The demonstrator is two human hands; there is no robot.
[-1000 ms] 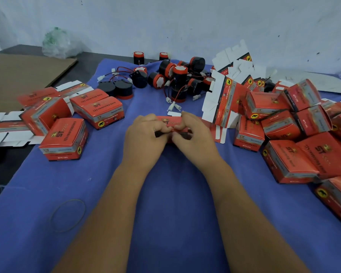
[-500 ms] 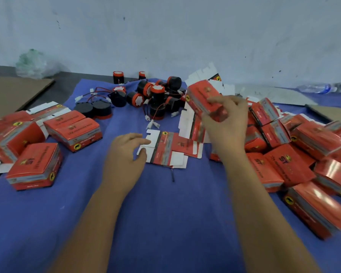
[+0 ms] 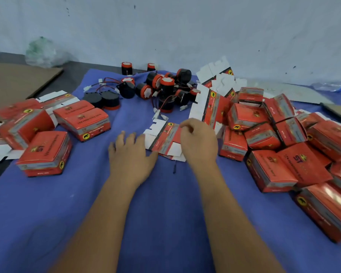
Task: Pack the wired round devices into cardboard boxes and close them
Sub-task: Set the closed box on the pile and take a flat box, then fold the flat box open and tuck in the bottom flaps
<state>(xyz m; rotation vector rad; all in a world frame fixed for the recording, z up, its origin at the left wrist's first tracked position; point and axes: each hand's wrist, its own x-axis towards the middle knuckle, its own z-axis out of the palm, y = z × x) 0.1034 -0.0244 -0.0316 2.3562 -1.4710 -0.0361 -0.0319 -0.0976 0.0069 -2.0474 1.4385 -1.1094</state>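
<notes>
On the blue cloth [image 3: 165, 203], in its middle, a flat unfolded carton [image 3: 162, 137] lay with its white flaps showing, and every other thing is placed here in relation to this carton. The left hand [image 3: 130, 154] rested just beside its near-left edge, palm down, with the fingers fairly straight and slightly spread, holding nothing. The right hand [image 3: 198, 142] lay over its right part with the fingers curled downward; it seemed to pinch or lift the carton's edge, but the contact itself was hidden under the hand, so this cannot be told with certainty. Probably the carton was in the middle because it was the next one to be shaped into a box.

Beyond the carton, the wired round devices [image 3: 161, 86] were gathered in a loose heap, black bodies with red caps, their red and black wires and white plugs trailing toward the carton. This kept them within easy reach of both hands.

To the right of the carton stood a large pile of closed red boxes [image 3: 280, 138], most likely the finished ones. To its left was a smaller group of red boxes [image 3: 47, 138], and more flat cartons [image 3: 213, 91] leaned beyond its right.

On the boxes the letters "ST" could be read, with a yellow round badge showing a black animal. The smaller printing was too blurred to read.
</notes>
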